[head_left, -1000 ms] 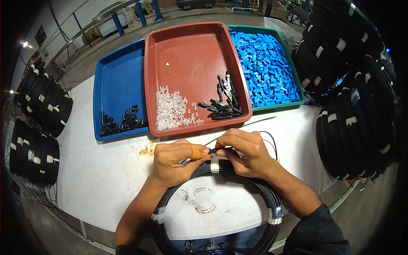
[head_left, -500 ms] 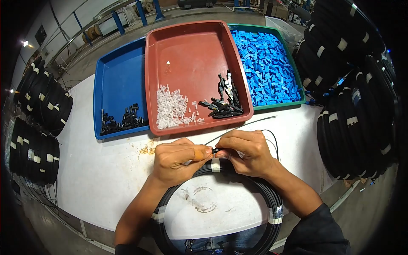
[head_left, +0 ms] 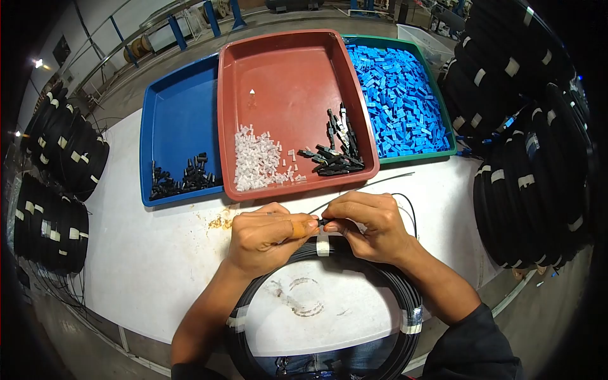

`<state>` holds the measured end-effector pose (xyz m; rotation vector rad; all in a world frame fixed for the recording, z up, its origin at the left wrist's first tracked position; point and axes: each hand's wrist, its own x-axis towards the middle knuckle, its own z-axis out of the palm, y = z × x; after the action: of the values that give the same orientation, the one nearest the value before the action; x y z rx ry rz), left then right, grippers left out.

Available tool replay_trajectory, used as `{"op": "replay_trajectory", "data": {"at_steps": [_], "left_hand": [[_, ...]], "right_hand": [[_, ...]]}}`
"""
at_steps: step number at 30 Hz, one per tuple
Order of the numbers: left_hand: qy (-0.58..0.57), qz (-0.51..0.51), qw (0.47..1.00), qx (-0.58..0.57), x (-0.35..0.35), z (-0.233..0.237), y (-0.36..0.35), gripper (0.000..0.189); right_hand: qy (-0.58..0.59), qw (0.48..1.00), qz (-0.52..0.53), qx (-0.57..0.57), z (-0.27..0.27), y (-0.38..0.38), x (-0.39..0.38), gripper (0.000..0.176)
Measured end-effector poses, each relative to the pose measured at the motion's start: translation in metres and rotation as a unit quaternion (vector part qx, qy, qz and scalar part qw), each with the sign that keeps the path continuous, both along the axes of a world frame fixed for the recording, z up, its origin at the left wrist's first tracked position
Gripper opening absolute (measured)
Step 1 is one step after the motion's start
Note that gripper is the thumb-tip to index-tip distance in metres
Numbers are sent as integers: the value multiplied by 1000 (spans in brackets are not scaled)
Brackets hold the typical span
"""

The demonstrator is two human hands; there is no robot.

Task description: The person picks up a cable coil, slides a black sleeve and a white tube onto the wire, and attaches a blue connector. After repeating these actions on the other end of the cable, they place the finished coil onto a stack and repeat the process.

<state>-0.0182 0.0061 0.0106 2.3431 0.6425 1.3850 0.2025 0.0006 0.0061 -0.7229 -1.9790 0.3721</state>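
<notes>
My left hand (head_left: 266,237) and my right hand (head_left: 367,225) meet above the near part of the table, fingertips pinched together. Between them is a small black connector (head_left: 323,221), mostly covered by the fingers, so its exact form is hidden. Both hands grip it from opposite sides. A thin black cable (head_left: 410,212) loops out behind my right hand. Below the hands lies a coil of black cable (head_left: 405,285), bound with pale tape and reaching over the table's front edge. An orange-brown wrap is on a finger of my left hand.
Beyond the hands stand a blue tray (head_left: 180,101) with black sleeves, a red tray (head_left: 285,76) with small white pieces and black connectors, and a green tray (head_left: 451,149) full of blue clips. Cable coils are stacked at left (head_left: 50,221) and right (head_left: 525,190).
The fingers have shifted very slightly around the black connector. Both hands stay in nearly the same place, and the trays and coil look unchanged.
</notes>
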Motion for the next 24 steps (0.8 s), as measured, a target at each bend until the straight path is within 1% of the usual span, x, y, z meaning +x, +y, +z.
{"op": "replay_trajectory", "data": {"at_steps": [2, 4, 5, 7, 8, 10, 14, 16, 17, 20, 22, 24], "left_hand": [[-7, 7, 1000, -18, 0, 0, -1, 12], [-34, 34, 992, -120, 1, 0, -5, 11], [-35, 34, 992, -120, 1, -1, -6, 11], [-17, 24, 993, -115, 1, -1, -5, 12], [-17, 22, 993, -113, 2, 1, -4, 12], [3, -2, 1000, -4, 3, 4, -2, 12], [8, 5, 1000, 0, 1, 2, -2, 13], [-18, 17, 998, -56, 1, 0, -2, 14], [-19, 18, 998, -57, 0, -1, -2, 14], [5, 3, 1000, -25, 1, 1, -1, 15], [15, -2, 999, 35, 1, 2, -1, 13], [18, 4, 999, 27, 1, 3, -1, 13]], "right_hand": [[2, 1000, -10, 13, 6, -1, -1, 20], [3, 999, -20, 26, 7, -1, -1, 20], [3, 999, -19, 34, 4, 1, -1, 20], [2, 999, -19, 46, 1, 2, 0, 20], [1, 1000, -14, 28, 1, 1, 1, 20], [1, 1000, -3, 5, 0, 1, 1, 20], [1, 1000, -2, -4, 2, 1, 0, 19], [12, 1000, -16, 23, 7, 0, -1, 18], [11, 1000, -15, 23, 6, 0, -2, 18], [10, 1000, -8, 13, 0, 1, 0, 19], [8, 1000, -1, -10, -4, 1, 1, 19], [7, 1000, 1, -12, -3, 2, 1, 19]]}}
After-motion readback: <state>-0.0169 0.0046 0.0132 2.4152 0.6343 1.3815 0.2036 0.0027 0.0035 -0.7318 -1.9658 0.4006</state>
